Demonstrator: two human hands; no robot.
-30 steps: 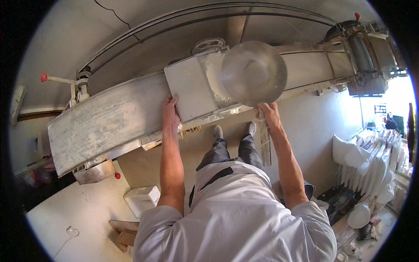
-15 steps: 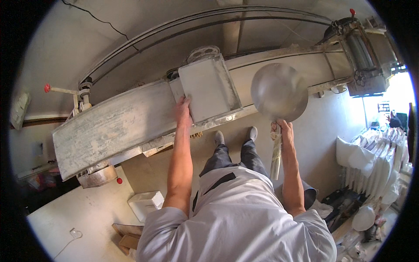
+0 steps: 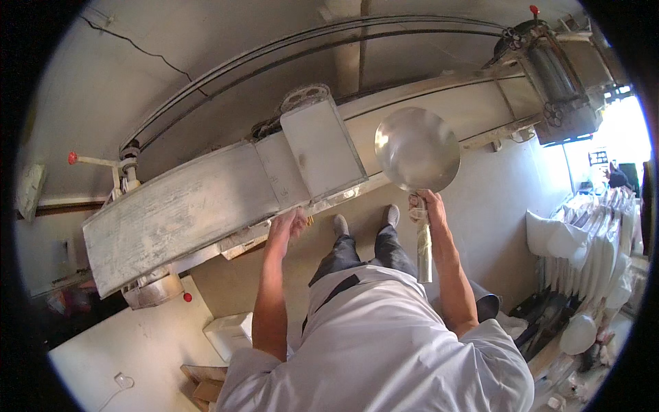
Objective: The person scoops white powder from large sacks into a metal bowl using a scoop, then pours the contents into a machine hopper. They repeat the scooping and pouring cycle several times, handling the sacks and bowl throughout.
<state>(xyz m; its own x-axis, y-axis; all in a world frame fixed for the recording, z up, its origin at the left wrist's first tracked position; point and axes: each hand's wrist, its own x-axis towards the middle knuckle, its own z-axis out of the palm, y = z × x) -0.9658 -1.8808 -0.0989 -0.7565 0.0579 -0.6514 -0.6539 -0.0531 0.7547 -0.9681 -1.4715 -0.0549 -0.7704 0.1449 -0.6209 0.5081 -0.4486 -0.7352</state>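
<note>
My right hand (image 3: 431,204) is closed around the upper end of the handle (image 3: 425,254) of a round, shiny metal wok (image 3: 417,148). The pale handle seems wrapped in yellowish material and points back toward me. Beyond the hand, the wok's bowl overlaps the front edge of a long belt machine (image 3: 185,199). My left hand (image 3: 287,225) is by that machine's front edge, just below a flat pale plate (image 3: 324,147); its fingers are smeared by motion, and nothing held shows. The plate lies across the dusty belt, next to a spoked wheel (image 3: 306,96).
A dark roller (image 3: 552,72) caps the machine's far right end. At the left stands a lever with a red knob (image 3: 73,158). White plastic-wrapped goods (image 3: 583,233) are stacked on the right. A white box (image 3: 230,333) is at lower left.
My left hand has left the flat plate and drawn back toward me, to the machine's front edge. The wok, still in my right hand, has shifted slightly left in view and tilted.
</note>
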